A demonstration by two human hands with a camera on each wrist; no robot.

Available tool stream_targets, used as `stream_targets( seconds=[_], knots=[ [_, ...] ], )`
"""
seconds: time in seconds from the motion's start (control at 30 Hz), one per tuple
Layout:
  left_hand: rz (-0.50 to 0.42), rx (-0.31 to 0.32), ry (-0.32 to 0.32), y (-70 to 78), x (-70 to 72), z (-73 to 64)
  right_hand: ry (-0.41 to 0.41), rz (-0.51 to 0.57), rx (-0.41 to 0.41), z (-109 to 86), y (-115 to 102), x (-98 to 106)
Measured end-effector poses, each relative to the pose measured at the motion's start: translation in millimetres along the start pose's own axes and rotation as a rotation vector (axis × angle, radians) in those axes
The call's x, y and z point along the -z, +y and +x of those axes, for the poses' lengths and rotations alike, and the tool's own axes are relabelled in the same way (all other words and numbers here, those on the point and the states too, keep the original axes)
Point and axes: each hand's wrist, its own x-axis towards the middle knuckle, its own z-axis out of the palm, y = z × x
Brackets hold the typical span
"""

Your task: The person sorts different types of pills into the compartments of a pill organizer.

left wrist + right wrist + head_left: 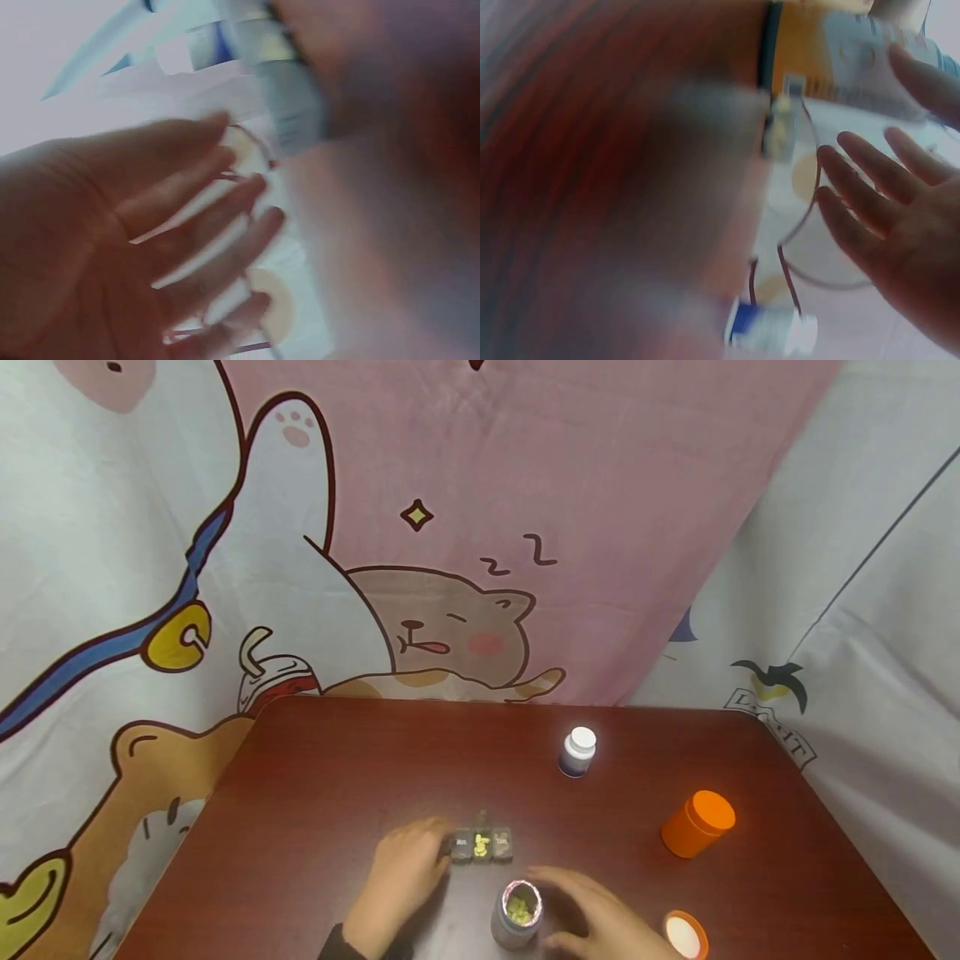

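A small pill organizer (502,845) lies in the middle of the table; its middle compartment has the lid raised and holds yellow tablets. Close by its left end is my left hand (408,868), whose fingers look loosely extended and spread in the left wrist view. An uncapped bottle (512,935) stands upright in front of the organizer, with yellow-green pieces visible inside its mouth. Just right of that bottle, my right hand (592,914) has thumb and fingers spread around its side without gripping it. Whether the fingers touch the bottle, I cannot tell.
A white-capped bottle (577,752) stands toward the back of the table. On the right is an orange container (697,824), and nearer the front lies an orange lid with a white inside (683,937). Printed cloth (637,485) hangs behind the table (337,760).
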Motion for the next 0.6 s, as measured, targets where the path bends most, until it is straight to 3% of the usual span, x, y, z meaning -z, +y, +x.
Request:
stream_targets(
  seconds=[0.1, 0.2, 0.27, 0.37, 0.53, 0.6],
  knots=[
    [-0.021, -0.04, -0.06, 10.4, 10.9, -6.2, 0.14, -0.209, 0.141, -13.5, 15.3, 3.4],
    [-0.153, -0.084, -0.205, 23.3, 19.2, -10.4, 0.232, -0.337, 0.205, -29.2, 33.4, 7.7],
    [-0.247, -0.098, -0.301, 30.7, 21.3, -11.5, 0.251, -0.389, 0.196, -41.3, 45.9, 10.9],
    [-0.346, -0.112, -0.391, 37.3, 19.9, -12.3, 0.274, -0.453, 0.184, -59.5, 65.8, 14.6],
    [-0.475, -0.14, -0.451, 38.5, 8.7, -11.5, 0.324, -0.52, 0.168, -84.1, 90.7, 19.7],
    [-0.519, -0.149, -0.465, 38.7, 3.5, -10.4, 0.284, -0.506, 0.11, -90.9, 94.6, 21.6]
  ],
)
